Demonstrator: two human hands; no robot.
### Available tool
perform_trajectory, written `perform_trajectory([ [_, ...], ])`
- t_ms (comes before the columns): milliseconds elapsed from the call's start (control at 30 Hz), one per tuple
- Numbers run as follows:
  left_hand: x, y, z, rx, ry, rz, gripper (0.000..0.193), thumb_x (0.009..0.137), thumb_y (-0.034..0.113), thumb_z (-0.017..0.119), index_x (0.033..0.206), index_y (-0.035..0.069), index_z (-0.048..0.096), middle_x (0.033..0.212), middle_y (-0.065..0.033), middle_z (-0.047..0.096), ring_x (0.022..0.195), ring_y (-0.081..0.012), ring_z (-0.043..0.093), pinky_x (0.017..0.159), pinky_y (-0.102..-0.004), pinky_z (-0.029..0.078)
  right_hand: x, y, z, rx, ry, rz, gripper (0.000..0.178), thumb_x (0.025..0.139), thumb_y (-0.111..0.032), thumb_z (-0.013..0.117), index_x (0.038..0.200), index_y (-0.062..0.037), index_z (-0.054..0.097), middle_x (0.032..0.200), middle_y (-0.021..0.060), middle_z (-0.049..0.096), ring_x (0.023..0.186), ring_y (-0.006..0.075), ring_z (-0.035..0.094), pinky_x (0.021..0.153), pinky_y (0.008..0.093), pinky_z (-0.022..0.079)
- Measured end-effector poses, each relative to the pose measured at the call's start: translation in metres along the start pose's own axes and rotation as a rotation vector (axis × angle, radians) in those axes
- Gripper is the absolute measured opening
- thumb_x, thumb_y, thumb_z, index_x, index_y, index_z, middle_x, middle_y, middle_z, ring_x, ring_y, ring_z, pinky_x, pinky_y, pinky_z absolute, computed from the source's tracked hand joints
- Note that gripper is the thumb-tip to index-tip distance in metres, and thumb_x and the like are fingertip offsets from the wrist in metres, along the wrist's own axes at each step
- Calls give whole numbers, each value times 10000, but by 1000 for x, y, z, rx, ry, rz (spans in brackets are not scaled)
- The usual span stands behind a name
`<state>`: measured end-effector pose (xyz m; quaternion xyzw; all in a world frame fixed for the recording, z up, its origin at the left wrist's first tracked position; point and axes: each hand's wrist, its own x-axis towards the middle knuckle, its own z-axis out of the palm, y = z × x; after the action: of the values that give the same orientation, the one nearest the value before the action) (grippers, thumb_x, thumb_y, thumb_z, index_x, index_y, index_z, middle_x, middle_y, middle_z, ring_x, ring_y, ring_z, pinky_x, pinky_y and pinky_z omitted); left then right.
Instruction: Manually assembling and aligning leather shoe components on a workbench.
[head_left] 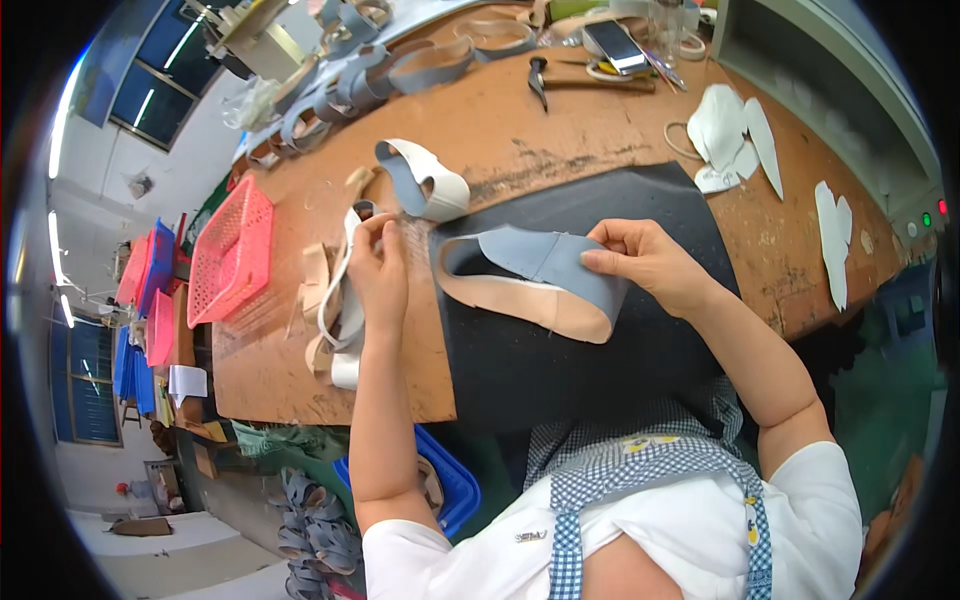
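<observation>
My right hand [650, 262] pinches the edge of a blue-grey shoe upper [520, 252] between thumb and fingers. That upper has a beige insole-like bottom [545, 305] joined to it and rests over a black mat [530, 370]. My left hand [380, 265] has its fingers curled at the top end of a white shoe upper [350, 318], left of the mat; its fingertips partly hide the contact. Behind the mat stands another shoe upper [440, 188], white outside and blue-grey inside. Tan pieces [313, 280] lie beside my left hand.
Several blue-grey uppers [380, 75] line the far left. A hammer [590, 84] and a phone [615, 46] lie at the back. White pattern pieces [718, 125] are on the right. A pink basket [232, 250] sits at the left edge; a blue basket [455, 490] stands below the table.
</observation>
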<state>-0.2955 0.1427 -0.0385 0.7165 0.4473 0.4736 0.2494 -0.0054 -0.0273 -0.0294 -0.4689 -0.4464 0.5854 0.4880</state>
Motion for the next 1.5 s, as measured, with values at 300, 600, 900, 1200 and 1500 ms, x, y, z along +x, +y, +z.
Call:
perform_trajectory([
  [300,-137,54,46,333,-863,457,761,873,359,713,1508,84,395,1516,-167,426,1436,-339,355,1163,-497,288,-6,22,-8,-12,141,4,257,1015,-240,605,869,-41,677,763,-52,615,703,8,535,634,183,430],
  [600,-143,85,80,381,-684,562,608,819,176,746,1340,-60,540,1435,-235,502,1390,-397,419,1143,-541,317,-9,35,-11,321,474,-33,297,1011,-292,611,793,-94,640,674,-52,585,567,11,516,516,191,417],
  [900,-159,69,111,399,-520,640,455,811,54,712,1242,-60,617,1250,-220,649,1201,-330,619,1032,-469,478,6,27,-20,546,674,-77,293,1010,-321,601,824,-96,601,570,-43,471,409,54,374,399,214,301],
  [1200,-151,104,121,318,-436,637,145,819,55,691,933,-15,636,879,-170,703,815,-293,705,897,-404,545,0,33,-25,563,610,-198,233,1041,-282,543,911,-95,593,673,-22,517,520,71,454,530,211,378],
  [1500,41,159,89,354,-447,478,279,862,244,738,826,18,578,705,-192,656,641,-384,647,590,-463,510,-57,69,-55,-385,698,-216,118,988,7,518,1100,-28,536,863,40,608,740,87,577,674,218,465],
])
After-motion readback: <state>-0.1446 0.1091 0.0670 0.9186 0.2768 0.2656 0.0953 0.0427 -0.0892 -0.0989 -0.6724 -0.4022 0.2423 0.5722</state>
